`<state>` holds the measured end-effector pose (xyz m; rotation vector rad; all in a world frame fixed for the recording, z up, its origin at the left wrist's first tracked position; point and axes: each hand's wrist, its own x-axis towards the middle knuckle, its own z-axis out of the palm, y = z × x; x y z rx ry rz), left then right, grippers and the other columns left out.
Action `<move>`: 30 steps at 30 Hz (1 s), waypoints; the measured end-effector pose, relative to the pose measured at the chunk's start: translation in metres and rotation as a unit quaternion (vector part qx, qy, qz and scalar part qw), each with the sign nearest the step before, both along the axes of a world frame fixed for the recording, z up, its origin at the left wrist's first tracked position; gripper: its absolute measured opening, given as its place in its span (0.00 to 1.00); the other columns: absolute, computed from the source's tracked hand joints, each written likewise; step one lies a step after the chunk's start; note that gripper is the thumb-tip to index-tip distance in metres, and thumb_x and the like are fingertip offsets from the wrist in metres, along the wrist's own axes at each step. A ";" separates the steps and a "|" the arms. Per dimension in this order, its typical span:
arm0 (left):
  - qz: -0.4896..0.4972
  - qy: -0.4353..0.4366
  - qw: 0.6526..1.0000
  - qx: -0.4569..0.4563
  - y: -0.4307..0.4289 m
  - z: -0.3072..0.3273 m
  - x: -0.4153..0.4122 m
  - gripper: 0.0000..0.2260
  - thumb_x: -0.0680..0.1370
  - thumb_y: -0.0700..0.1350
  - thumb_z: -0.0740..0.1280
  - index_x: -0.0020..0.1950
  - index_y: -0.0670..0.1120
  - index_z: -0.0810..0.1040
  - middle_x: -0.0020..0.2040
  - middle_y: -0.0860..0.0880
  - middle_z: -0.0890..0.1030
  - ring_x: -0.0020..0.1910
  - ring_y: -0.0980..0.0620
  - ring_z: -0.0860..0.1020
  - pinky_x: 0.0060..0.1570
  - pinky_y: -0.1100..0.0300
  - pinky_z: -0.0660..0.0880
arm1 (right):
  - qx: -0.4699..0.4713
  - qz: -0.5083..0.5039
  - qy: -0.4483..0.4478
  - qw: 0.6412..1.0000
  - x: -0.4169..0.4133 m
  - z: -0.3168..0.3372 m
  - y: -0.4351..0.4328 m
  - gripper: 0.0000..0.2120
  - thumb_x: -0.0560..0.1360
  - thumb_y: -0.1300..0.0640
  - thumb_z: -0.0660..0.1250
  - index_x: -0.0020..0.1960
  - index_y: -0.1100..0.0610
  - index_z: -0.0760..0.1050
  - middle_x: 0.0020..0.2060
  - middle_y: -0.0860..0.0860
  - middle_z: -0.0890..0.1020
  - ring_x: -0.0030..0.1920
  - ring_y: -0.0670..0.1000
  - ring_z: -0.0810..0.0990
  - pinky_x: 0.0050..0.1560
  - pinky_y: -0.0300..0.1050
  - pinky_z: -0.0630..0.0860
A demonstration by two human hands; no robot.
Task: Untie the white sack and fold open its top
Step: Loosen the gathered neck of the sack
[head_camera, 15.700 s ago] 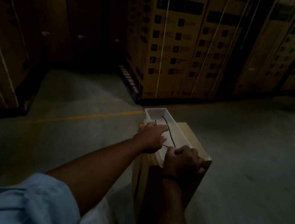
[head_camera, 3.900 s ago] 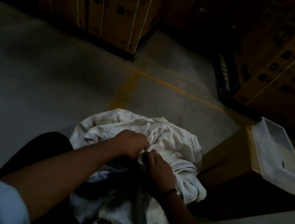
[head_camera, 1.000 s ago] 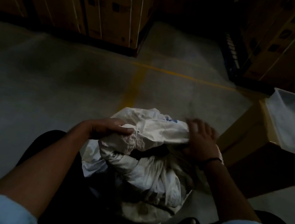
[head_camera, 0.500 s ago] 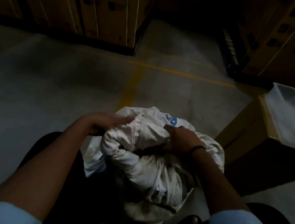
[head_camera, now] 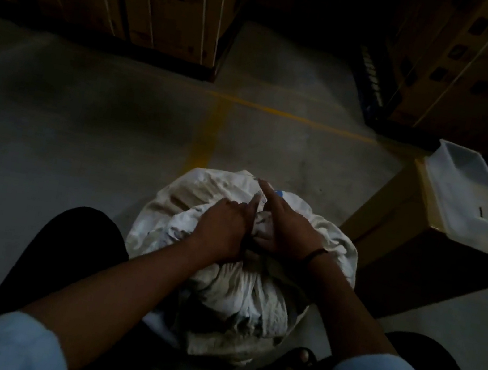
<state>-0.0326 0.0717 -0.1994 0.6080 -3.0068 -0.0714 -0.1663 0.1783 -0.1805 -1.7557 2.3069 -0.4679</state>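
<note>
Landmark: white sack (head_camera: 236, 294), standing on the concrete floor (head_camera: 82, 130) between the knees, near the middle of view.

Left of sack centre: left hand (head_camera: 224, 227) on the crown, fingers curled down into bunched cloth, index finger stretched forward. Holding fabric; grip narrow.

Right of sack centre: right hand (head_camera: 286, 225) touching the left, pressed onto the same gathered knot of cloth, index finger pointing away from the body. Closed on a fold, as far as dim light allows.

Progress, judged: mouth no longer cinched tight; loose collar of cloth spread round the far and right sides of the crown. No tie visible, so untying probably done; cannot confirm. Centre bunched under both hands, no open mouth, contents not visible. Folding down the rim barely begun to partway; most remaining.

Well right of sack: cardboard box (head_camera: 407, 233) carrying a white tray (head_camera: 456, 176). Not involved.
</note>
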 end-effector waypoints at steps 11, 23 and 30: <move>0.014 -0.122 0.819 0.561 -0.054 0.023 0.019 0.29 0.62 0.56 0.81 0.61 0.50 0.80 0.55 0.53 0.85 0.57 0.53 0.81 0.64 0.53 0.75 | -0.177 -0.011 0.365 0.914 0.010 -0.044 0.021 0.22 0.78 0.54 0.65 0.69 0.61 0.71 0.53 0.56 0.82 0.61 0.59 0.79 0.66 0.67 0.66; 0.008 -0.014 0.999 -0.052 0.029 0.015 -0.001 0.40 0.76 0.47 0.65 0.79 0.40 0.45 0.66 0.39 0.71 0.62 0.41 0.72 0.66 0.50 0.66 | 0.120 -0.061 -0.110 0.985 0.024 0.008 -0.016 0.27 0.74 0.57 0.68 0.69 0.64 0.66 0.57 0.62 0.80 0.55 0.61 0.79 0.56 0.49 0.74; 0.114 -0.009 0.984 0.137 -0.011 0.006 -0.011 0.24 0.79 0.53 0.61 0.73 0.48 0.64 0.61 0.45 0.80 0.57 0.45 0.80 0.56 0.50 0.77 | -0.081 -0.107 0.239 0.962 0.044 -0.024 0.020 0.37 0.71 0.45 0.67 0.76 0.56 0.61 0.74 0.61 0.64 0.74 0.66 0.59 0.71 0.66 0.57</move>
